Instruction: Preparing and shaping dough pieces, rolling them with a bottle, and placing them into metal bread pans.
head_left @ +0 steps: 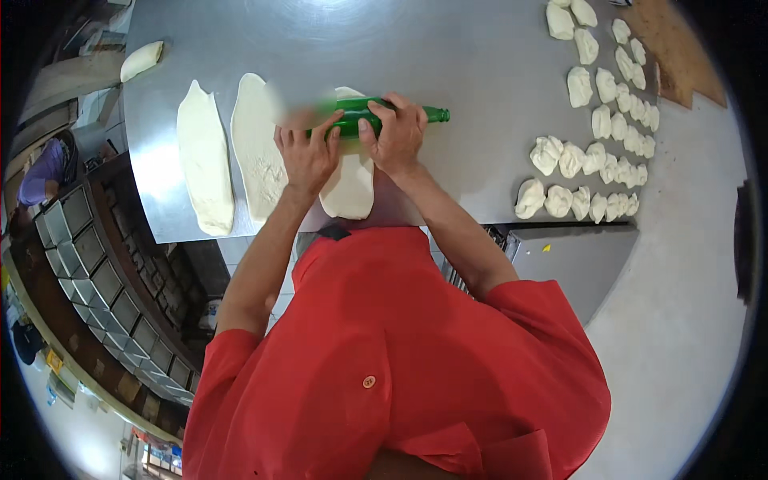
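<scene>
My left hand (308, 152) and my right hand (392, 132) grip a green glass bottle (352, 120) lying crosswise on a long flattened dough strip (346, 182), its neck pointing right. Two more flattened strips lie to the left: a middle one (256, 168) with a rough patch and an outer one (204, 160). All rest on a steel table (480, 64). A blurred area hides part of the bottle's left end and the top of the middle strip.
Several rows of dough lumps (600, 160) line the table's right side beside a wooden board (664, 40). A small dough roll (141, 61) sits at the upper-left corner. Stacked metal tins (88, 264) stand at left, near a person in purple (44, 172). A grey appliance (572, 272) stands below the table.
</scene>
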`<state>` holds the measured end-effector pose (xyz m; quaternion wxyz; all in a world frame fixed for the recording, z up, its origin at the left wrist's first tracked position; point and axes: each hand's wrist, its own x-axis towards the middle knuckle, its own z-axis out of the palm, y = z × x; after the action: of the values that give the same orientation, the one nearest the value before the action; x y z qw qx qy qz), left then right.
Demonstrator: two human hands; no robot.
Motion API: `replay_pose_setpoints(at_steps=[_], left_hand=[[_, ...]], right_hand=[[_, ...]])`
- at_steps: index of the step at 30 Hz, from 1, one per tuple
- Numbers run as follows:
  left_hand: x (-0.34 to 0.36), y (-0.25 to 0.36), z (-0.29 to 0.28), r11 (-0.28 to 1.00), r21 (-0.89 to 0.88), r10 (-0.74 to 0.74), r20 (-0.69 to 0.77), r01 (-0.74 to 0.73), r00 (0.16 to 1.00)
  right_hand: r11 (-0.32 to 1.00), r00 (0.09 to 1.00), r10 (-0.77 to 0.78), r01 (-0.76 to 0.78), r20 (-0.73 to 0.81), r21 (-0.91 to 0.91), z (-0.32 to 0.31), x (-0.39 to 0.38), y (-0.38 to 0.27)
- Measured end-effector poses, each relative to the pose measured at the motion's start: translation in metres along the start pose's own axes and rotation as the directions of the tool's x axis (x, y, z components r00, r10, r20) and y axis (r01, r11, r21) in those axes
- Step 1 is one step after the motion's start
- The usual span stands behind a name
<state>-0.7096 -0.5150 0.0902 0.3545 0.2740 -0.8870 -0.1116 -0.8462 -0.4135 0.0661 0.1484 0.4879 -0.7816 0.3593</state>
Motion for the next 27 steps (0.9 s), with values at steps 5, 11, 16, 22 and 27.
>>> replay_pose_setpoints(at_steps=[5, 11, 16, 22, 27], left_hand=[[0.079, -0.049, 0.042, 0.972, 0.205, -0.196, 0.458, 0.111, 0.867], [0.155, -0.063, 0.059, 0.822, 0.365, -0.570, 0.549, 0.438, 0.612], [0.126, -0.087, 0.053, 0.707, -0.102, -0.616, 0.396, 0.699, 0.681], [0.063, -0.050, 0.021, 0.683, -0.485, -0.509, 0.220, 0.546, 0.832], [-0.031, -0.017, -0.024, 0.884, -0.388, -0.172, 0.248, 0.261, 0.953]], right_hand=[[0.939, 0.930, 0.280, -0.213, 0.240, -0.271, 0.039, 0.089, 0.004], [0.833, 0.722, 0.547, -0.415, 0.424, -0.366, 0.068, 0.147, 0.042], [0.887, 0.520, 0.462, -0.256, 0.719, -0.384, 0.019, 0.157, 0.065], [0.850, 0.518, 0.524, -0.368, 0.676, -0.377, -0.037, 0.094, 0.026], [0.928, 0.764, 0.367, -0.263, 0.531, -0.263, -0.067, -0.034, 0.009]])
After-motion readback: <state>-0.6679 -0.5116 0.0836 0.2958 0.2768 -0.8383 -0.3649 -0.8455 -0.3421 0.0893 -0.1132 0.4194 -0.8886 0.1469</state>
